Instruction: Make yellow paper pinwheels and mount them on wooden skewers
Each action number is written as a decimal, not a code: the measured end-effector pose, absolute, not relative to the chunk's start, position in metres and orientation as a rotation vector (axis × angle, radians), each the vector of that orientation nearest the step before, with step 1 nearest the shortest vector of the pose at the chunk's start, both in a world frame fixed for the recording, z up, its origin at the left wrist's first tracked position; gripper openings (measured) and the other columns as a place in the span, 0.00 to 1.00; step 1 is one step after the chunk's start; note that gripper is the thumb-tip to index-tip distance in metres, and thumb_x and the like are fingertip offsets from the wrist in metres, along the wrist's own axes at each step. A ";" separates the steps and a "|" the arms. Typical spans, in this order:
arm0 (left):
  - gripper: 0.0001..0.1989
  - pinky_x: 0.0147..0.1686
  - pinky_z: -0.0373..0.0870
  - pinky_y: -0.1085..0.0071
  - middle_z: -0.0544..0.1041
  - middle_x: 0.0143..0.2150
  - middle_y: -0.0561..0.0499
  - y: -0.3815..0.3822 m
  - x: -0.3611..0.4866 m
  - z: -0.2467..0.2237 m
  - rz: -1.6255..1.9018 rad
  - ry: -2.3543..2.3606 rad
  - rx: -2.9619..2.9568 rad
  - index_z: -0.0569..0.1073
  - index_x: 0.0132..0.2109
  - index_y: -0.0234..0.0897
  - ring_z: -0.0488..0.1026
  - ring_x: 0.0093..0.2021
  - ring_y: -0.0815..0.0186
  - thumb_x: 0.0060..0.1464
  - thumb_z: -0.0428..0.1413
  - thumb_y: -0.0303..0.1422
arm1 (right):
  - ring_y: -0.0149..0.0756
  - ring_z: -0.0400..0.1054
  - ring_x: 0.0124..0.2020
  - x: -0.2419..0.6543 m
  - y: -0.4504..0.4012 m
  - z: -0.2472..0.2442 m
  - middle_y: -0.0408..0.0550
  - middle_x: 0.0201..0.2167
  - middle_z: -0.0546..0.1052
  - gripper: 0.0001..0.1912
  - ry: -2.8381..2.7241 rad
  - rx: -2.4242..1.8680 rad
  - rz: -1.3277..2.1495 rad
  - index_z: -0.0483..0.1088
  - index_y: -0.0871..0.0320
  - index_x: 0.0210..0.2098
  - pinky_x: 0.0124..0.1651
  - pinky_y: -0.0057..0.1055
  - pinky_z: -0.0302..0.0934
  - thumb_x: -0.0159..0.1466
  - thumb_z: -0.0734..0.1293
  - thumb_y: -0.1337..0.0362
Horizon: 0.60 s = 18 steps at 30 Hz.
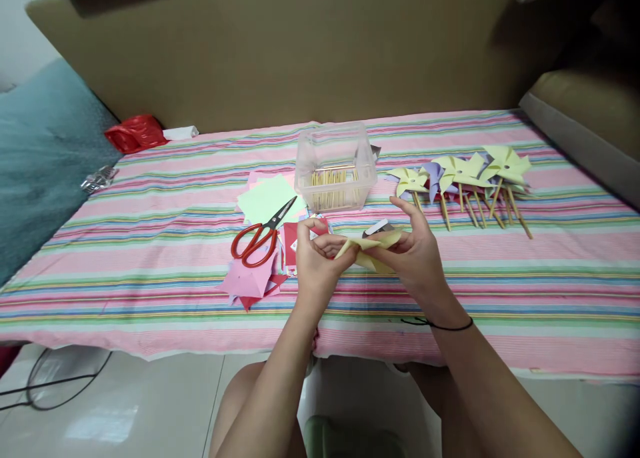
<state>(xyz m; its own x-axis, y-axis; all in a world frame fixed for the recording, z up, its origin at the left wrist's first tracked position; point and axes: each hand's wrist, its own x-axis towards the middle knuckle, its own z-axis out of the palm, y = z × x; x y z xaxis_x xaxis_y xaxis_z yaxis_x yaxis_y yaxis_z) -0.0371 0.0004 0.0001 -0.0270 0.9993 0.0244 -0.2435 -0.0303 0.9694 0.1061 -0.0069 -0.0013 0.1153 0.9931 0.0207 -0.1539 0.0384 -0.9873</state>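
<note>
Between my two hands is a piece of yellow paper (371, 246), partly folded and held above the striped cloth. My left hand (320, 258) pinches its left side between thumb and fingers. On the other side, my right hand (413, 255) grips the paper with the thumb on top. Just to the left lie scissors (264, 235) with red handles, resting on sheets of coloured paper. Behind my hands stands a clear plastic box (336, 168) with several thin wooden sticks (330, 186) in it. A small dark-and-white object (379, 228) is partly hidden behind the yellow paper.
Finished paper pinwheels (460, 171) on sticks lie in a group at the right. Light green sheets (260, 195), pink paper (249, 278) and red paper (290, 241) lie at left. A red plastic bag (136, 135) is by the back board (300, 51). Striped cloth (150, 245) covers the surface.
</note>
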 end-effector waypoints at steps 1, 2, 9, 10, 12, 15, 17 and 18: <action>0.27 0.26 0.69 0.78 0.79 0.27 0.57 0.000 -0.037 0.000 1.350 1.026 1.035 0.54 0.39 0.42 0.75 0.23 0.72 0.40 0.64 0.28 | 0.46 0.76 0.33 0.106 -0.007 -0.001 0.43 0.29 0.80 0.49 -1.023 -1.123 1.169 0.55 0.51 0.61 0.40 0.44 0.72 0.44 0.79 0.60; 0.27 0.26 0.69 0.78 0.79 0.27 0.57 0.000 -0.037 0.000 1.347 1.023 1.037 0.54 0.39 0.42 0.75 0.23 0.72 0.40 0.64 0.28 | 0.46 0.76 0.33 0.105 -0.006 -0.001 0.44 0.28 0.80 0.50 -1.019 -1.120 1.167 0.55 0.51 0.61 0.40 0.44 0.73 0.43 0.80 0.60; 0.27 0.26 0.70 0.76 0.78 0.27 0.58 0.002 -0.036 0.000 1.360 1.054 0.957 0.53 0.40 0.42 0.76 0.24 0.70 0.40 0.65 0.29 | 0.45 0.77 0.33 0.105 -0.006 -0.002 0.43 0.29 0.79 0.55 -0.993 -1.089 1.280 0.45 0.50 0.64 0.38 0.44 0.73 0.46 0.78 0.59; 0.28 0.27 0.71 0.76 0.79 0.27 0.58 0.002 -0.036 0.000 1.354 1.057 0.937 0.53 0.40 0.43 0.76 0.24 0.70 0.40 0.65 0.29 | 0.44 0.76 0.33 0.106 -0.006 -0.003 0.43 0.29 0.80 0.56 -0.992 -1.091 1.292 0.44 0.51 0.65 0.38 0.44 0.72 0.46 0.78 0.59; 0.28 0.27 0.71 0.75 0.79 0.27 0.57 0.003 -0.037 0.000 1.330 1.061 0.918 0.53 0.40 0.43 0.76 0.25 0.69 0.39 0.66 0.30 | 0.44 0.76 0.33 0.107 -0.006 -0.005 0.43 0.29 0.80 0.57 -0.983 -1.101 1.302 0.43 0.52 0.65 0.39 0.43 0.72 0.46 0.78 0.58; 0.29 0.28 0.71 0.74 0.78 0.28 0.57 0.003 -0.038 0.000 1.296 1.058 0.908 0.54 0.41 0.42 0.77 0.27 0.68 0.39 0.66 0.31 | 0.46 0.77 0.35 0.107 -0.005 -0.006 0.43 0.29 0.80 0.58 -0.951 -1.117 1.329 0.43 0.52 0.65 0.39 0.43 0.73 0.45 0.79 0.56; 0.29 0.29 0.71 0.74 0.78 0.29 0.57 0.003 -0.039 0.000 1.278 1.046 0.897 0.54 0.41 0.42 0.77 0.27 0.68 0.39 0.67 0.31 | 0.47 0.77 0.35 0.107 -0.004 -0.006 0.43 0.28 0.79 0.59 -0.925 -1.123 1.360 0.43 0.52 0.65 0.38 0.44 0.73 0.43 0.79 0.56; 0.30 0.29 0.71 0.74 0.78 0.29 0.56 0.003 -0.039 -0.001 1.270 1.042 0.892 0.54 0.42 0.42 0.77 0.27 0.68 0.38 0.67 0.31 | 0.48 0.77 0.35 0.107 -0.004 -0.006 0.42 0.27 0.79 0.59 -0.912 -1.126 1.374 0.43 0.52 0.65 0.38 0.45 0.73 0.43 0.79 0.57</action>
